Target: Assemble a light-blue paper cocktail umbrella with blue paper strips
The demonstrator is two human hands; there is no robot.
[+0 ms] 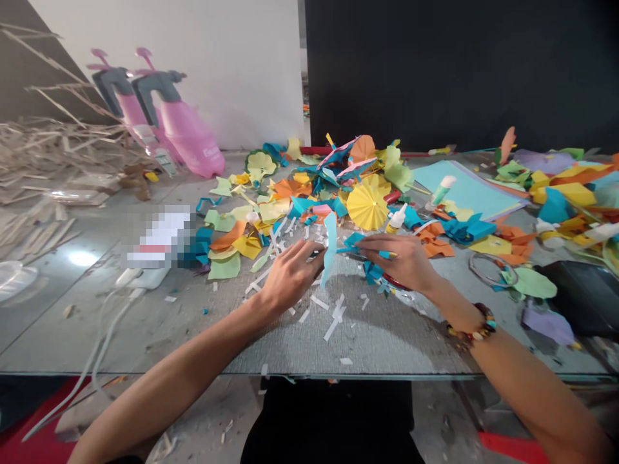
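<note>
Pale blue paper strip [329, 248] pinched upright above a scrap-strewn table

The left hand [291, 274] is nearly closed, its thumb and fingers gripping the strip's lower end. The right hand [397, 261] curls around what look like red-handled scissors [397, 281], with a loop showing below the palm. The blades are mostly hidden, so I cannot tell how far they are open. Teal paper offcuts [373, 270] sit just beside that hand. White paper snippets [333, 319] litter the grey table [387, 348] toward its near edge, while a heap of coloured paper [290, 188] rises beyond the hands, holding a yellow paper parasol [366, 203] and a small glue bottle [396, 219]. A slack pinch could drop the flimsy strip among similar scraps, and blades this close could nick the left fingers.
</note>
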